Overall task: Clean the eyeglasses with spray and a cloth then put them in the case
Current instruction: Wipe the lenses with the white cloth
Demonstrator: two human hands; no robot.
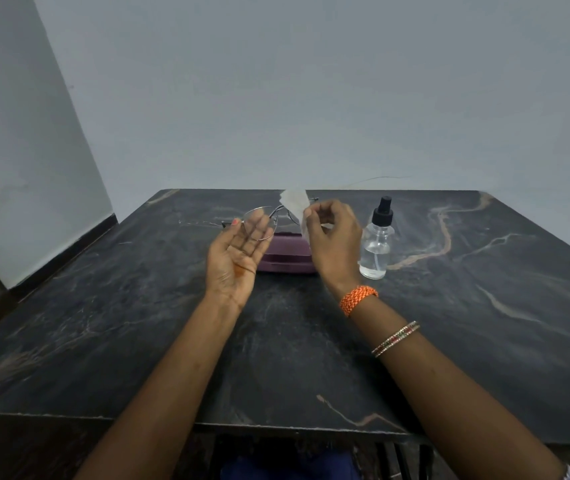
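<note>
Left hand: the left hand (pixel 238 252) is raised above the table, palm up and turned toward the camera, fingers straight and close together; the thin-rimmed metal eyeglasses (pixel 265 220) rest against the fingertips, and the thumb with its red-painted nail (pixel 235 222) lies at the frame's outer edge. Whether the thumb truly clamps the frame cannot be told.
Eyeglasses: held in the air at the left hand's fingertips; one oval lens ring stands in front of the fingers, the bridge runs toward the right hand, one thin temple arm points away past the thumb.
Right hand: the right hand (pixel 333 242) is raised just beside the left, back toward the camera, fingers curled, thumb and forefinger pinching the small white cleaning cloth (pixel 297 207).
Cloth: rises above the right hand's fingertips and hangs down along them, covering the second lens; a strip shows again below the fingers.
Case: the closed plum-coloured hard glasses case (pixel 285 258) lies flat on the table beyond and between the two hands, partly hidden by both.
Spray: the clear round bottle with black pump top (pixel 377 242) stands upright on the table just beyond the right hand's outer side, some clear liquid inside.
Surface: dark marble-patterned tabletop (pixel 138 306) under both forearms.
Wrist wear: orange braided band (pixel 358 298) at the right wrist; thin beaded bangles (pixel 395 338) further up that forearm.
</note>
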